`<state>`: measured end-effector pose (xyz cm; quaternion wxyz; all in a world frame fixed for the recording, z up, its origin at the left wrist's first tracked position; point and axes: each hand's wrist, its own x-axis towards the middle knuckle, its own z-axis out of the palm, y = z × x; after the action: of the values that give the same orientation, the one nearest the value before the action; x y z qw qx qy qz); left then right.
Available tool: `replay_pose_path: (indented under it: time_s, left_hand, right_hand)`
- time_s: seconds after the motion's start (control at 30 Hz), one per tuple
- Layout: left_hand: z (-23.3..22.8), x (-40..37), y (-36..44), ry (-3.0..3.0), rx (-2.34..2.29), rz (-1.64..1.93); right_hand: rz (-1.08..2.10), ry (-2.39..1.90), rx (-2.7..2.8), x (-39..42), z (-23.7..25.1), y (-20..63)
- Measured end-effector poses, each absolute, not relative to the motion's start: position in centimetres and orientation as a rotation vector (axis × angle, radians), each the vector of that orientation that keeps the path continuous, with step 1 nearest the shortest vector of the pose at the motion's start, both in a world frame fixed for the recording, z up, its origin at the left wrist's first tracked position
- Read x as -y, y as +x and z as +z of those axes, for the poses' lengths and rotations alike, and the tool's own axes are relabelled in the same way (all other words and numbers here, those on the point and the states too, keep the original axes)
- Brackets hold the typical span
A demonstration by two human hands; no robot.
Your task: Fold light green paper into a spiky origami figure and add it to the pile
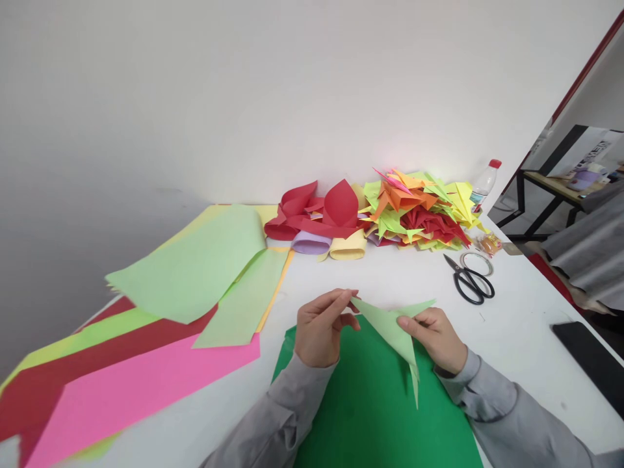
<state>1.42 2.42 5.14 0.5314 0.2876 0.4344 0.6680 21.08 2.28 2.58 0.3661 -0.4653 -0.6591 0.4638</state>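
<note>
While my grey sleeves [511, 403] reach in from either side, a green mat [361, 422] lies before me on the white table [277, 318]. Over it I hold a pale green folded paper [387, 328], with thin points sticking out to the left, to the upper right and downward; I cannot tell whether the lowest point touches the mat. My left hand [322, 328] pinches the left point between thumb and forefinger, the other fingers curled beneath. My right hand [436, 338] grips the paper nearer its middle, the thumb pressed flat on the front and the fingers bent behind, partly hidden.

To my right lies a flat black object [589, 364]. To my left, a pink sheet [160, 387] overlaps a dark red sheet [39, 403], and beyond them pale green sheets [205, 260] spread out, their edges curling up.

Past my right hand, open scissors [472, 286] with black handles rest just beside a roll of tape [478, 262], and a small packet [489, 244] sits behind. Farther back, next to red curled paper [341, 208] and a purple paper roll [312, 243], stands a heap of folded pieces [414, 214] in orange, red, yellow and green. A red-capped bottle [483, 186] leans near the wall [268, 97].
</note>
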Motion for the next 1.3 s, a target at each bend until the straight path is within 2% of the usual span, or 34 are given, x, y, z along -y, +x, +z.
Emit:
replay_pose_path:
  time_s: [0.57,1.3]
  left_hand:
    - [4.68,-2.48,1.63,0.729,-1.068,1.541]
    - [4.5,-2.7,1.02,0.712,-1.053,1.558]
  right_hand:
    - [1.134,-1.234,1.717,-2.35,2.82,21.07]
    - [1.219,-1.192,1.711,-2.37,2.92,20.93]
